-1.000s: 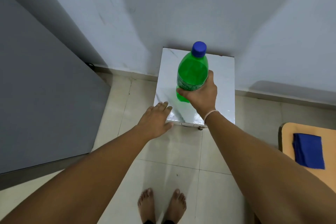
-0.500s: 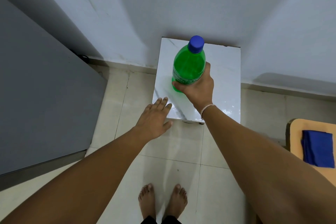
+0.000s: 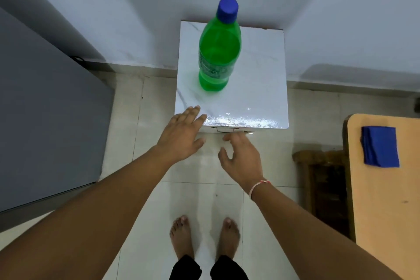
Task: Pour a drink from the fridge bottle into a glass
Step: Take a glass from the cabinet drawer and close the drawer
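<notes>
1. Head view: left hand (image 3: 181,136) flat, fingers (image 3: 193,112) straight, touching bench (image 3: 256,88) edge; right hand (image 3: 241,159) loose, empty, apart.
2. Upright at 12 o'clock on bench: green bottle (image 3: 218,52), capped, touched by neither hand.
3. Probably heavy, smooth, slightly squashy; best gripped around labelled middle.
4. No glass visible.

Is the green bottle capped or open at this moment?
Capped. The blue cap sits on the neck of the green bottle, which stands upright on the white stand, with neither hand touching it.
</notes>
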